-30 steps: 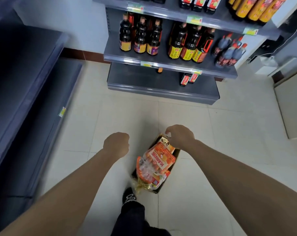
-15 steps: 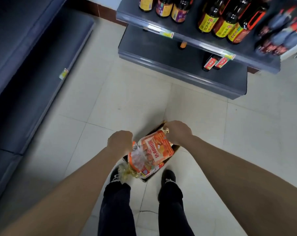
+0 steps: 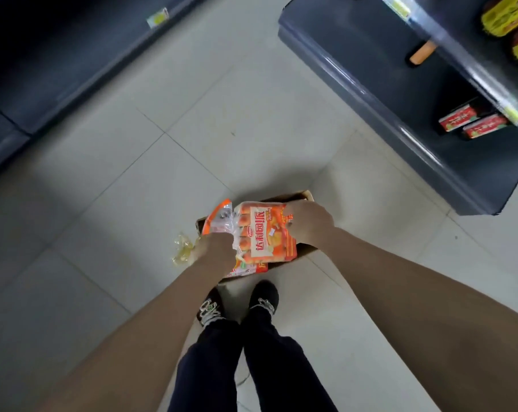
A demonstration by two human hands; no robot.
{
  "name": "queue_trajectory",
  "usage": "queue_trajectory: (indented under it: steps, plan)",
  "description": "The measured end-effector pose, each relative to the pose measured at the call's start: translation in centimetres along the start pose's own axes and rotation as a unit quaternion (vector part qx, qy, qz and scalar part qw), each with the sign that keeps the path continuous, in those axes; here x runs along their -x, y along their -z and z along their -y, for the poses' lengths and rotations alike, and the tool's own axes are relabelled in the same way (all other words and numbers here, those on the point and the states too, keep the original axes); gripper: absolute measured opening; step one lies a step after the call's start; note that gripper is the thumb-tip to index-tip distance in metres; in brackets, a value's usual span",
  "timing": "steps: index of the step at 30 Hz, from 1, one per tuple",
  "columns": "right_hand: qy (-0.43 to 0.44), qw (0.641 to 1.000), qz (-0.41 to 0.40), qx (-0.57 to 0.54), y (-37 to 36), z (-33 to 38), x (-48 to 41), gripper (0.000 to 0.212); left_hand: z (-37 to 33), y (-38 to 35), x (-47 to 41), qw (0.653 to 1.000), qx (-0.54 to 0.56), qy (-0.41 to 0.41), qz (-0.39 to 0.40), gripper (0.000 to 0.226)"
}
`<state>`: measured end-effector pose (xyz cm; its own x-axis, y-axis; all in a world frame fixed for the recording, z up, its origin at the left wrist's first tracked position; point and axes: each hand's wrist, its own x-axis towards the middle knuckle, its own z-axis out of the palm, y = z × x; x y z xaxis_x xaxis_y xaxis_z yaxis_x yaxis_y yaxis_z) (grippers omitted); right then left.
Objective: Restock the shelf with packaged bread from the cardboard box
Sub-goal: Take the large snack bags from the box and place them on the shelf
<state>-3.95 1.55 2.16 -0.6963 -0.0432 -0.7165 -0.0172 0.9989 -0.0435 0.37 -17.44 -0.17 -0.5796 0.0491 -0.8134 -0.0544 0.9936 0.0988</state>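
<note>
Pale floor tiles (image 3: 252,114) fill the aisle between two dark grey shelf units. At the far left stands the bare shelf unit (image 3: 58,55), with a yellow price tag (image 3: 157,17) on its edge. On the floor below it, just left of the box, lies a crumpled clear wrapper (image 3: 183,249). The left hand (image 3: 214,252) is clenched around the lower end of a part-clear orange bread pack (image 3: 219,218), which sticks up out of the cardboard box (image 3: 306,195). Beside it, lying across the top of the box, is a larger orange bread pack (image 3: 263,233) with a white label panel. The right hand (image 3: 308,223) grasps its right edge, fingers curled over it. The box sits on the tiles just ahead of two black shoes (image 3: 263,297). Further right, the stocked shelf unit (image 3: 370,69) carries red cartons (image 3: 459,117) on its lowest level and yellow-labelled bottles (image 3: 507,13) above, blurred.
</note>
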Motion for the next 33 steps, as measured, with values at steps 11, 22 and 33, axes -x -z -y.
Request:
queue_trajectory:
  steps: [11, 22, 33]
  plan:
    - [0.073, 0.997, 0.012, -0.037, -9.9, -1.4, -11.9, 0.069, -1.9, -12.8, -9.3, 0.875, 0.449, 0.165, 0.074, 0.061]
    - [0.022, 0.986, 0.011, -0.166, -12.0, -3.2, -12.0, 0.063, -2.6, -13.4, -10.5, 0.670, 0.712, 0.210, 0.028, 0.054]
    - [0.004, 0.916, 0.086, -0.392, -1.1, -3.7, -1.0, 0.053, 2.7, -0.5, 1.4, 0.759, 0.638, 0.079, 0.105, 0.039]
